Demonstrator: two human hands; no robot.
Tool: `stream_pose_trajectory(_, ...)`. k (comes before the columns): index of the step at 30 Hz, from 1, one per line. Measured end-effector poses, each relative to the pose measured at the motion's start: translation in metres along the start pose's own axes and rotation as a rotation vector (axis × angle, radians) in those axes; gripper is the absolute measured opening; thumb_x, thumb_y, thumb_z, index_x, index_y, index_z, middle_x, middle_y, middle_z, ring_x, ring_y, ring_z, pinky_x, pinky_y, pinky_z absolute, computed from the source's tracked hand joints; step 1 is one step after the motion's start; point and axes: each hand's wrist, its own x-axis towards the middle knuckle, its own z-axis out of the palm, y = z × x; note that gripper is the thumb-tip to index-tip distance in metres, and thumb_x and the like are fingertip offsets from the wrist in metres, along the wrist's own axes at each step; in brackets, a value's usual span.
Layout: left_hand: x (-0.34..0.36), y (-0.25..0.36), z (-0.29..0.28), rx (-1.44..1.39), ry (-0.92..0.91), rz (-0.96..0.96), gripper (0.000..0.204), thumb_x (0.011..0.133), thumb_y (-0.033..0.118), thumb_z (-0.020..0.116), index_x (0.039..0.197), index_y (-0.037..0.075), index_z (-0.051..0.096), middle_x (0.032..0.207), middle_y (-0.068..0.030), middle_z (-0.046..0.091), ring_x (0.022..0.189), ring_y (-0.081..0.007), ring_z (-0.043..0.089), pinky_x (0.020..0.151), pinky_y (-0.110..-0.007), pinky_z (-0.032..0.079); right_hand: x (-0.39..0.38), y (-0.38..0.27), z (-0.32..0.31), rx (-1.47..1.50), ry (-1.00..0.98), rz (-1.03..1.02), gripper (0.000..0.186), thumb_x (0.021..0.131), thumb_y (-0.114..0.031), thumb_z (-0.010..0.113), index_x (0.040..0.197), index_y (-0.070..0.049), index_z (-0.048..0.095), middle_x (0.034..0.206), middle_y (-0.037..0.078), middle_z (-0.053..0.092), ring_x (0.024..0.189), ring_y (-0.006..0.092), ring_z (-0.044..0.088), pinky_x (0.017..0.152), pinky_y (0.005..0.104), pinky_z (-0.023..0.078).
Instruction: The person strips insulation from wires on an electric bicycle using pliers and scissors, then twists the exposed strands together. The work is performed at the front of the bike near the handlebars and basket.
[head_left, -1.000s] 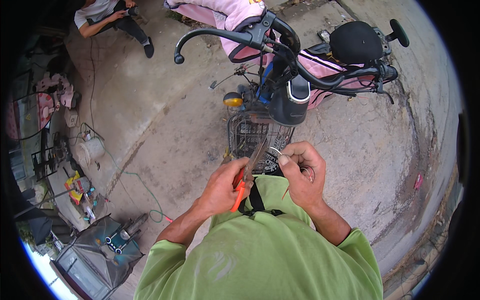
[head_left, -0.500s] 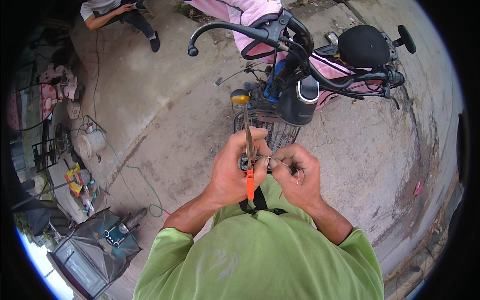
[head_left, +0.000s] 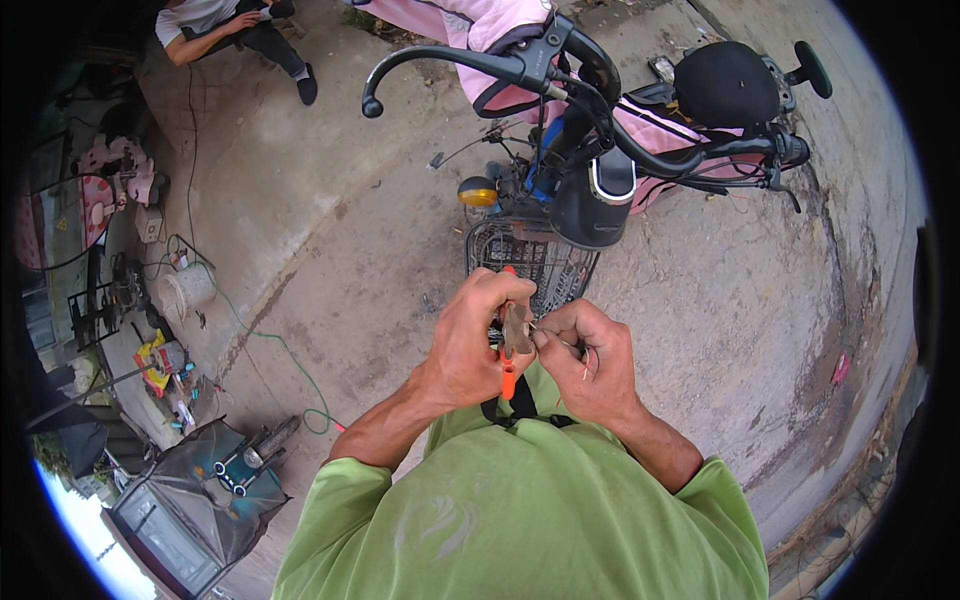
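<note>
Orange-handled scissors are in my left hand, whose fingers curl round the handles. Their worn metal blades are foreshortened and sit beside my right fingertips. A thin wire with reddish and pale strands is pinched between the thumb and forefinger of my right hand, and it loops over the curled fingers. The wire's end lies close to the blades; whether they touch it I cannot tell. Both hands are together in front of my green shirt.
Just ahead stands an electric bike with a black handlebar, wire basket, amber indicator and pink cover. A seated person is at far left. A green cord, white bucket and covered three-wheeler lie left.
The scissors have tilted, so their blades, which pointed far forward, now look short and sit beside my right fingertips. My right hand still pinches the wire.
</note>
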Motion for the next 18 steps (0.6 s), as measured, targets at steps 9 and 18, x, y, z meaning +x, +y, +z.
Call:
stream_pose_trajectory(9, -0.001, -0.001, -0.007, 0.050, 0.046, 0.045, 0.049, 0.072, -0.014, 0.060, 0.117, 0.003, 0.047, 0.090, -0.0073, 0.054, 0.078, -0.0157, 0.052, 0.072, -0.032, 0.044, 0.002, -0.007, 0.004, 0.020, -0.019, -0.005, 0.006, 0.085, 0.000, 0.065, 0.087, -0.001, 0.060, 0.057, -0.001, 0.048, 0.051, 0.0034, 0.038, 0.047, 0.0252, 0.034)
stream_pose_trajectory(18, -0.010, -0.001, -0.008, -0.033, 0.020, -0.031, 0.049, 0.074, -0.013, 0.059, 0.118, 0.005, 0.048, 0.091, -0.0065, 0.054, 0.081, -0.0151, 0.054, 0.074, -0.032, 0.045, -0.002, 0.002, -0.002, 0.056, -0.064, 0.057, 0.006, 0.085, 0.000, 0.066, 0.086, -0.001, 0.060, 0.058, -0.002, 0.051, 0.053, 0.0025, 0.038, 0.048, 0.0244, 0.034)
